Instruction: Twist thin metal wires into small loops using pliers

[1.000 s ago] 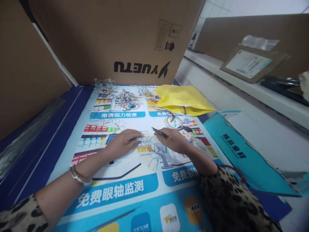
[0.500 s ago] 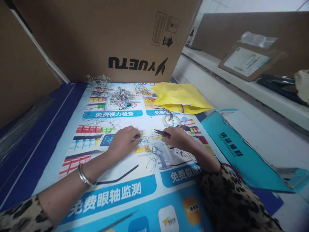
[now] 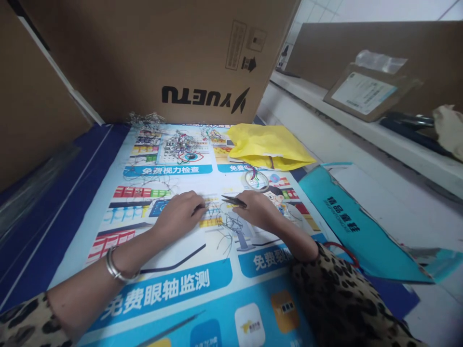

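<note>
My right hand (image 3: 258, 208) is closed around dark tweezers (image 3: 234, 200), whose tips point left and stand a little apart. Left of them, my left hand (image 3: 183, 212) rests low over the printed sheet (image 3: 188, 249) with its fingers curled together; what they pinch, if anything, is too small to make out. Thin loose wires (image 3: 229, 222) lie on the sheet between and just in front of both hands. Behind my right hand is a clear round ring (image 3: 257, 179) with coloured threads across it.
Tangled wire heaps (image 3: 181, 143) lie at the back, beside a yellow bag (image 3: 269, 144). A large cardboard box (image 3: 144, 53) stands behind them. On the right are a teal torn package (image 3: 347, 217) and a ledge holding a parcel (image 3: 363, 94).
My right hand has shifted slightly left with the tweezers, bringing their tips nearer to my left hand. My left hand has moved slightly left, and its fingers have curled in more.
</note>
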Motion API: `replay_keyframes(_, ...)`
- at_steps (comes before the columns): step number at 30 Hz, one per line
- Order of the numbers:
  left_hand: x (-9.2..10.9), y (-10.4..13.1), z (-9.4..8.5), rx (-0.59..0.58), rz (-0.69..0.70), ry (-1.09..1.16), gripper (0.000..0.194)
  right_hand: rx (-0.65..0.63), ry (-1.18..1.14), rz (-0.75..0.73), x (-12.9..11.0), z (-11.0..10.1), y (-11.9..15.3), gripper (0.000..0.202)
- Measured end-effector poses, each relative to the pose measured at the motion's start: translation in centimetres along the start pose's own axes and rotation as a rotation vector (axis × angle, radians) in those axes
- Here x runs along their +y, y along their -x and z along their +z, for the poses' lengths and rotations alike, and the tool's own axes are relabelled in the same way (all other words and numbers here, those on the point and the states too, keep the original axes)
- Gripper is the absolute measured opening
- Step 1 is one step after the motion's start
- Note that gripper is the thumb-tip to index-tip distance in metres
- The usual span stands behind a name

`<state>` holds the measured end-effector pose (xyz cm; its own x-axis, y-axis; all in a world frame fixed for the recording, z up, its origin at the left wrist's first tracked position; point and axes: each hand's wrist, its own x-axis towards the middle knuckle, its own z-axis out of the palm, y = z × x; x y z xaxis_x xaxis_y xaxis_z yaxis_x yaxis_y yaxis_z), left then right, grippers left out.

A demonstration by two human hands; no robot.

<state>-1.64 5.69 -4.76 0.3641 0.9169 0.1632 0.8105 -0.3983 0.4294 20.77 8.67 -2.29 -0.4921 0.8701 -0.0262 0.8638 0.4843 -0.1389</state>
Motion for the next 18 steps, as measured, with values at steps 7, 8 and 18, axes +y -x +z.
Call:
replay_keyframes(7, 0.2, 0.4, 0.2, 0.023, 0.03, 0.007, 0.014, 0.044, 0.054, -0.031, -0.6, 1.2, -0.2, 0.016)
replay_keyframes(8, 0.2, 0.5, 0.3, 0.028, 0.032, 0.001, 0.015, 0.05, 0.061, -0.039, -0.6, 1.3, -0.2, 0.016)
replay_keyframes(18, 1.3, 1.3, -0.1, 0.011, 0.114, -0.148, 0.016, 0.111, 0.092, -0.061, -0.2, 3.1, -0.6, 0.012)
